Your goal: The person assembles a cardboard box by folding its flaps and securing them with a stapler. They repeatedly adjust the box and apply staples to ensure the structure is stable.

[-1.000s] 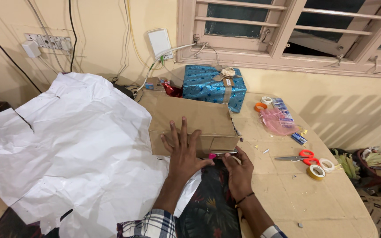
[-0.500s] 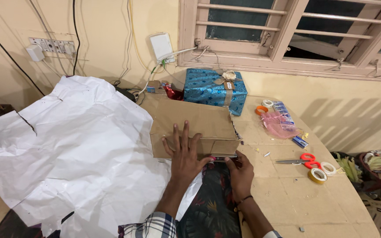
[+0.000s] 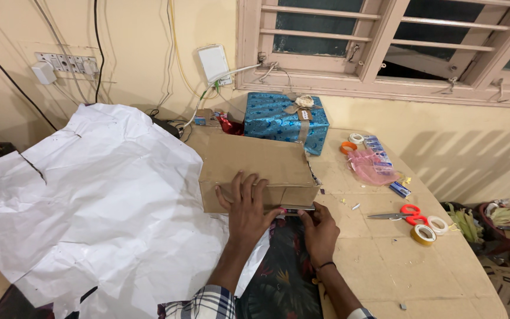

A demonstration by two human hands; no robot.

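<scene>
A brown cardboard box (image 3: 255, 162) lies on the table with a dark floral wrapping sheet (image 3: 281, 277) under its near edge. My left hand (image 3: 246, 204) rests flat against the box's near side, fingers spread. My right hand (image 3: 320, 230) is at the box's lower right corner, thumb and fingers pinching the sheet's edge against the box. A large crumpled white paper (image 3: 95, 201) covers the table's left half, next to the box.
A blue wrapped gift box (image 3: 284, 121) stands behind the cardboard box. To the right lie red-handled scissors (image 3: 399, 214), tape rolls (image 3: 429, 230), an orange tape roll (image 3: 348, 147) and a pink plastic bag (image 3: 370, 165). Wall cables and a window sit behind the table (image 3: 385, 266).
Both hands stay at the box's near edge. The view has shifted slightly downward and right; my right hand's fingers have closed a little more at the corner.
</scene>
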